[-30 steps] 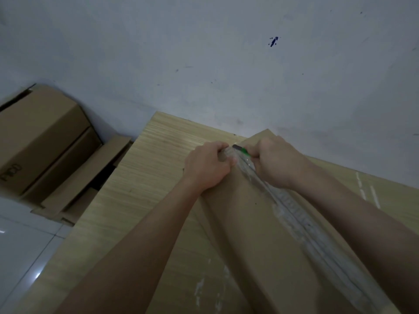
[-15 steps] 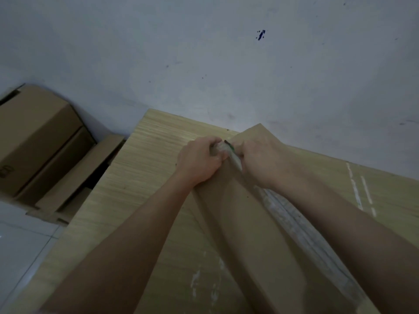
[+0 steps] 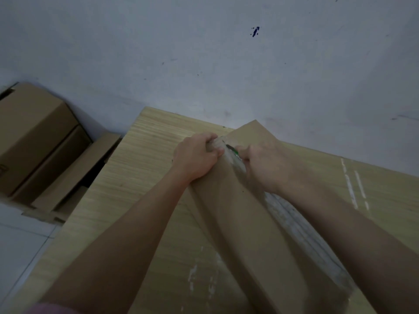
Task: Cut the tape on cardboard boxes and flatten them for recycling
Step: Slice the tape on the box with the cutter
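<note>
A long brown cardboard box (image 3: 240, 223) lies on the wooden table (image 3: 140, 182), running from the near right to the far middle. A strip of clear tape (image 3: 288, 220) runs along its top seam. My left hand (image 3: 196, 158) grips the box's far end, thumb on the taped edge. My right hand (image 3: 265, 166) grips a small cutter (image 3: 232, 150) with a green body, its tip at the tape near the far end. Most of the cutter is hidden in my fist.
Closed cardboard boxes (image 3: 29, 132) stand on the tiled floor at the left, with flat cardboard pieces (image 3: 74, 177) leaning beside the table. A pale wall (image 3: 226, 64) rises right behind the table. White tape marks (image 3: 353, 184) lie on the table's right side.
Both hands have stayed at the box's far end. The cutter was nearly hidden half a second ago and now shows a little more between the hands. The view shifted slightly.
</note>
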`<state>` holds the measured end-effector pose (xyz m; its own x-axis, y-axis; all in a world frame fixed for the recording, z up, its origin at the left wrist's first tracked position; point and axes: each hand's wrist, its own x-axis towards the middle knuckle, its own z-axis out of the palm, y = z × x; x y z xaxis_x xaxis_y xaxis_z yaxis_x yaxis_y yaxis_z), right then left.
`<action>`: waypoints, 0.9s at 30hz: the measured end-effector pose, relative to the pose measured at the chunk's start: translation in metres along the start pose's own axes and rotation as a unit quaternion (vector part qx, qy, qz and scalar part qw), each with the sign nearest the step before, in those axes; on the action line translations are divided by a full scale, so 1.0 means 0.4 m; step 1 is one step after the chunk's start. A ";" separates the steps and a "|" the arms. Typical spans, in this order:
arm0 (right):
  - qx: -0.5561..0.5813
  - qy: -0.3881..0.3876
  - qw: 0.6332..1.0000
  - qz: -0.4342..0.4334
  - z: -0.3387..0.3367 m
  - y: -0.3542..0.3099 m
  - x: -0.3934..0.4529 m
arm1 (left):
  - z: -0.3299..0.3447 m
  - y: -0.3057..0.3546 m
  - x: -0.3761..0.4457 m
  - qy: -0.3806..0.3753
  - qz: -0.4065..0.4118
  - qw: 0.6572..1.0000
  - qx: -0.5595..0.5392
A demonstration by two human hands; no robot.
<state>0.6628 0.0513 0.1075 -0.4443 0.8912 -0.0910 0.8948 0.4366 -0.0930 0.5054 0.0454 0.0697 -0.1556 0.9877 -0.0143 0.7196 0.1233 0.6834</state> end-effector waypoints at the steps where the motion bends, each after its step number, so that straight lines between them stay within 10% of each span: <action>1: -0.001 -0.006 1.000 -0.004 -0.001 0.003 -0.010 | 0.002 -0.001 0.001 0.000 0.002 1.000 0.003; 17: 0.040 -0.020 0.999 -0.002 -0.017 0.081 -0.232 | 0.008 -0.004 -0.002 0.001 0.034 0.999 0.018; 23: 0.052 0.014 0.998 0.040 0.019 0.084 -0.268 | 0.040 0.037 -0.125 0.095 0.179 0.974 0.099; 27: 0.046 0.013 0.998 0.038 0.025 0.093 -0.260 | 0.122 0.081 -0.294 0.009 0.251 0.958 0.139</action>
<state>0.7418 -0.0264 0.1036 -0.3737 0.9244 -0.0761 0.9173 0.3561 -0.1780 0.5798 -0.0622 0.0579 0.2476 0.9278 0.2792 0.8586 -0.3436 0.3805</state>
